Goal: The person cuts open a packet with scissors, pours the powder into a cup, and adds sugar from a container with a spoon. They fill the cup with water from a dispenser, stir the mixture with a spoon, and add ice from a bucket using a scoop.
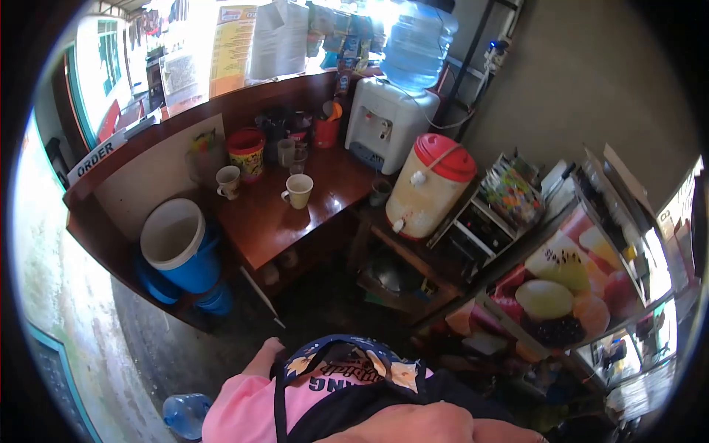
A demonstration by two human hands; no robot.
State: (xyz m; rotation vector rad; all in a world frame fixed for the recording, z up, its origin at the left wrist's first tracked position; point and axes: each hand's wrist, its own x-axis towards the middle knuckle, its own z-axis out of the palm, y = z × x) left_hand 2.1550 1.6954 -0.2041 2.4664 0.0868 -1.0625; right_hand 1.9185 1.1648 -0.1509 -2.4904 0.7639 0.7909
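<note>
A person in a pink shirt [247,399] stands in a crowded serving corner, a dark apron [347,410] across the front at six o'clock. The left hand [274,345] is just beside the apron's edge, toward seven; whether it is grasping the cloth or released, I cannot tell. Bare skin along the bottom edge is probably the right arm [399,424], its grip equally impossible to make out. Beyond the left hand, near eight, a thin white rod [262,295] slants below a glossy brown table [277,240]. On that tabletop, toward ten, stand an upright pale mug [299,192] and a second mug [228,182]. A white water dispenser [388,122], topped by a blue bottle [417,48], rises between twelve and one; a red-lidded jug [428,192] stands at two. At nine is a blue bucket [188,262]; past three, a fruit-printed panel [569,277].
</note>
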